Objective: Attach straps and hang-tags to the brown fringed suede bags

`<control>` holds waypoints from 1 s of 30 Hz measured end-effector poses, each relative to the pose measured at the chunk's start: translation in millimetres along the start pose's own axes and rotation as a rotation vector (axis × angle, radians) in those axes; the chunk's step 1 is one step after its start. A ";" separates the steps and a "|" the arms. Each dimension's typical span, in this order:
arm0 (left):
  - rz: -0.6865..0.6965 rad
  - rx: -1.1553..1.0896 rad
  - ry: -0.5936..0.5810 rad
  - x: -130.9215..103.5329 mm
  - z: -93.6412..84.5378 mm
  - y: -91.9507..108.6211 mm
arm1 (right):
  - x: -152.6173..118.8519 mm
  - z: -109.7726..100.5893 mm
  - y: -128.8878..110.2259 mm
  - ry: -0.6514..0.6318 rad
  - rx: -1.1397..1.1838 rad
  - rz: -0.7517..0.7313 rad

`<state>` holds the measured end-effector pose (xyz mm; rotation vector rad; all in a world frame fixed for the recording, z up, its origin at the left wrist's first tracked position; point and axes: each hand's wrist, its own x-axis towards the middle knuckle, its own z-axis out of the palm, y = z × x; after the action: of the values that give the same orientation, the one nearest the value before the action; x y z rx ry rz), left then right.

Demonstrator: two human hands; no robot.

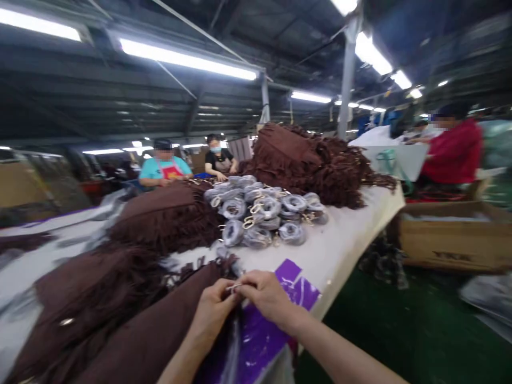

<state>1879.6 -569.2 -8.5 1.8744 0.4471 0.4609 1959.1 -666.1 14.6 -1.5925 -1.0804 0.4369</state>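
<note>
My left hand and my right hand meet fingertip to fingertip above the table's near edge, both closed in a pinch. A small pale, shiny piece shows between them; its kind is too small to make out. Under my right hand lies glossy purple plastic. Brown fringed fabric, smooth on top, lies beside my left forearm. Ahead of my hands is a heap of coiled straps in grey wrapping, with gold-coloured metal hooks sticking out.
More brown fringed pieces are piled on the white table, the tallest heap at the back. Two people work across the table. At right, a person in red is near a cardboard box over the green floor.
</note>
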 end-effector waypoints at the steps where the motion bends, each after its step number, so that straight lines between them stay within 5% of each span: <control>1: -0.010 0.011 0.039 -4.3 -13.1 -1.4 | 3.8 2.1 4.9 0.000 0.031 -0.013; 3: 0.005 0.012 0.082 -8.1 -20.5 -0.8 | 7.4 -0.5 14.6 -0.009 0.072 -0.022; 7: 0.061 0.034 0.107 -7.4 -7.6 5.5 | 8.5 -8.2 20.2 -0.044 0.112 0.016; 16: -0.062 -0.126 0.154 -9.4 -10.4 3.0 | 17.0 -9.6 22.2 -0.126 0.242 0.103; 22: -0.102 -0.273 0.068 -9.5 -10.0 6.6 | 15.6 -12.7 19.8 -0.194 0.262 0.115; 30: -0.087 -0.138 0.084 -5.9 -7.0 -0.6 | 18.5 -14.0 14.3 -0.250 0.142 0.057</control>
<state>1871.0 -566.5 -7.4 1.7006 0.5371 0.5010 1985.0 -658.6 10.9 -1.4725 -1.1654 0.7511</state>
